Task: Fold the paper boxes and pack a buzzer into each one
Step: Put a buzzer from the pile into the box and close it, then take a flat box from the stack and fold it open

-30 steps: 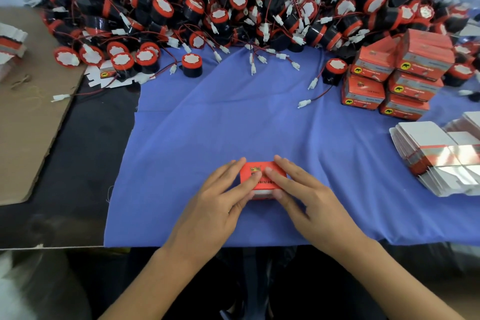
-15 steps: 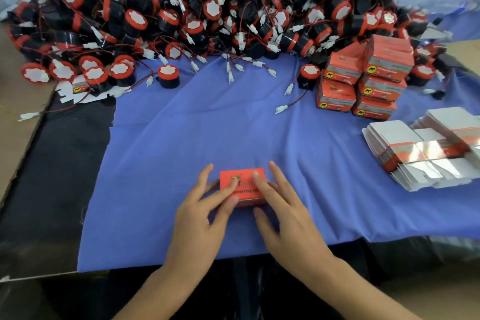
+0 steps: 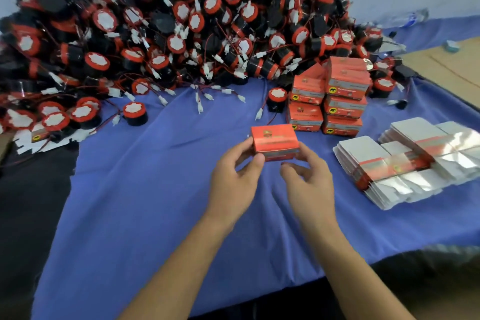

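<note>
Head view shows one red box (image 3: 274,141) lifted clear of the blue cloth (image 3: 161,189) that covers the worktop (image 3: 31,202), held between both hands near the middle of the scene. The left hand (image 3: 233,184) pinches the box's left end, thumb on the near face and fingers round the far side. The right hand (image 3: 309,184) curls its fingers round the right end, with its thumb just under the near edge; whether that thumb touches cannot be told. The box looks squared up with its top face closed, though the end flaps are hidden by the fingers, so it is unclear whether both are tucked. Behind it a big pile of buzzers (image 3: 181,34) with trailing wires fills the back of the worktop, and one loose buzzer (image 3: 277,99) sits just beside a stack of finished boxes (image 3: 342,96) to the right. Near the right edge lie bundles of flat unfolded boxes (image 3: 405,163). The step in hand seems to be finishing this box and adding it to the stack. To do it well, hold by the ends, not the broad faces, so the thin card does not dent. Press each end flap fully home. Check that no wire sticks out, then set the box square against its neighbours so the stack stays straight.
</note>
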The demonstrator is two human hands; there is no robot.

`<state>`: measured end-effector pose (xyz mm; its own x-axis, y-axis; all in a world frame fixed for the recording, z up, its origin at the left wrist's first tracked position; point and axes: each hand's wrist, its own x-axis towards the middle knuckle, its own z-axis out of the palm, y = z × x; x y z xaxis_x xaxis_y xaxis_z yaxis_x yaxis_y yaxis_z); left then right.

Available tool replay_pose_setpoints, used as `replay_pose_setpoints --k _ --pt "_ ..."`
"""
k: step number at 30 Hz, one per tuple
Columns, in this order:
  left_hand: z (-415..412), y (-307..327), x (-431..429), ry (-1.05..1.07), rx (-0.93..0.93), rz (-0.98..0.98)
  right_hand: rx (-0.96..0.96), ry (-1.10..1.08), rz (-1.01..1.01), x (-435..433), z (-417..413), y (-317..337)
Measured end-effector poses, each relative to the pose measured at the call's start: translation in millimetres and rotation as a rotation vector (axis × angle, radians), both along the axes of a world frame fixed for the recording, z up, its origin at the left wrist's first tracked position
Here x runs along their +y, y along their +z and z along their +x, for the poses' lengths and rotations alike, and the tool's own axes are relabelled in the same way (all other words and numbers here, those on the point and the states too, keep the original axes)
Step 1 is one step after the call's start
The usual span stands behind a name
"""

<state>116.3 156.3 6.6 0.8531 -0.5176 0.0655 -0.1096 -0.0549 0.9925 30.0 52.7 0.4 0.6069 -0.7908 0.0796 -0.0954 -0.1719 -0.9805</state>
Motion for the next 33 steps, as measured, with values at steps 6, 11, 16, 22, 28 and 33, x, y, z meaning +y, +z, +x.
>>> replay_pose_setpoints --k 6,11,16,22,28,33 --pt "37.0 3.7 -89.0 -0.126 0.023 0.023 -0.023 -0.153 0.009 -59.1 46.8 11.1" --pt "69.1 -9.2 -145.4 -0.279 0.037 0.073 -0.050 -0.288 0.033 -91.2 82.2 7.0" --pt "81.8 -20.5 -163.3 -0.376 0.046 0.082 -0.011 -0.333 0.111 -98.7 90.3 -8.2" --pt "36.4 -25.0 -151.1 -0.105 0.117 -0.095 -0.022 -0.331 0.127 -92.6 64.9 -15.0" --pt "-50.1 -37.0 -128.9 0.080 0.240 -0.065 0.078 -0.317 -0.097 -75.6 -6.1 -2.5" --pt "-104.2 -22.8 -149.0 -0.140 0.218 -0.002 0.263 -0.552 -0.303 -94.5 -83.6 7.0"
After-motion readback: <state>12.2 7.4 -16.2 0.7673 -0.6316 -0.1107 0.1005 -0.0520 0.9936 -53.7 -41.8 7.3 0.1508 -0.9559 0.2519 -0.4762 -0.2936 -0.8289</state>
